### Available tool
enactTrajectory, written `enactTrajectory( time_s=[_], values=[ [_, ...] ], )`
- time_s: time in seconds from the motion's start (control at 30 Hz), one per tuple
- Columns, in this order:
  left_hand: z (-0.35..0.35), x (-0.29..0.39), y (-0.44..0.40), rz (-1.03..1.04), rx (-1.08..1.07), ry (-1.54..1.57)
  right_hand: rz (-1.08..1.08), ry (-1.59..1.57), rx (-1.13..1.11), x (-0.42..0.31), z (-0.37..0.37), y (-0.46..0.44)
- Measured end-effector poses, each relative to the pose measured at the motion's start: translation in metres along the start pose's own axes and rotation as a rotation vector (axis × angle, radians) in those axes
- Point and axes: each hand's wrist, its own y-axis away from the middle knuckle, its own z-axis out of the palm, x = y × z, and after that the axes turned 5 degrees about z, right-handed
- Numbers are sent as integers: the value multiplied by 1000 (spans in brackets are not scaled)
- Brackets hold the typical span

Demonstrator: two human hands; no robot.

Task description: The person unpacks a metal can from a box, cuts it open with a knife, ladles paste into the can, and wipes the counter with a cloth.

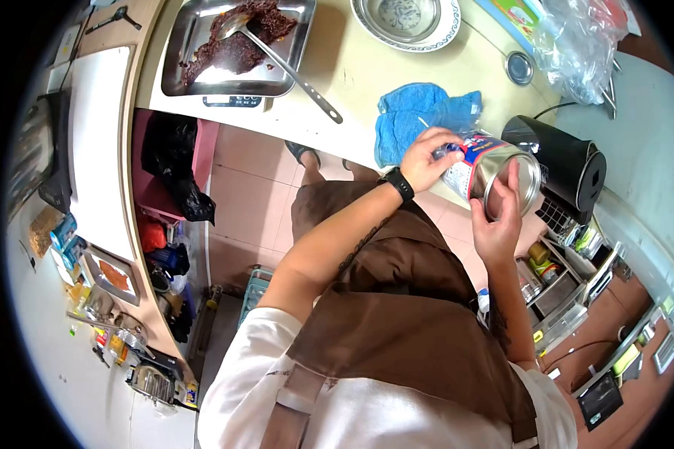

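A large metal can (483, 166) with a blue, red and white label is tilted at the table's front edge, its silvery end facing right and toward me. My left hand (430, 159) wears a black watch and is wrapped on the label side of the can. Against the metal end lie the fingers of my right hand (499, 217). A blue cloth (410, 118) lies just behind my left hand, with clear plastic beside it. To the right of the can is a black appliance (565, 161).
A steel tray (174, 56) with dark red paste and a slotted spoon (296, 77) rests on a scale at the back left. Nested bowls (449, 26), a round lid (519, 68) and plastic bags (577, 45) are farther back. A pink bin (206, 142) stands below left.
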Motion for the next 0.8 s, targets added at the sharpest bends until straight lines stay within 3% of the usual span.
enactTrajectory(
  time_s=[0.1, 0.2, 0.27, 0.33, 0.47, 0.53, 0.6, 0.67, 0.73, 0.8],
  values=[
    [-4, -6, -3, -29, 16, -198, 26, -34, -30, 3, -6, 2],
    [-7, 2, -20, -209, 6, -126, 43, 3, -53, 3, -9, 3],
    [-10, 17, -33, -107, -12, -162, 181, -203, -47, 5, -11, 1],
    [-6, 28, -53, 12, -57, -219, 95, -55, -63, 10, -23, -11],
    [23, 30, -118, -57, -265, -300, 96, -77, -164, 20, -48, -39],
    [25, 26, -148, -405, -610, -115, 139, -82, -225, 27, -60, -53],
    [55, -41, -158, -366, -570, -156, 185, -212, -262, 41, -69, -66],
    [41, -36, -160, -400, -587, 96, 221, -252, -311, 46, -78, -80],
    [35, -30, -155, -481, -465, 45, 162, -206, -335, 49, -84, -94],
    [32, -28, -147, -404, -318, -222, 118, -153, -347, 44, -84, -107]
  ],
)
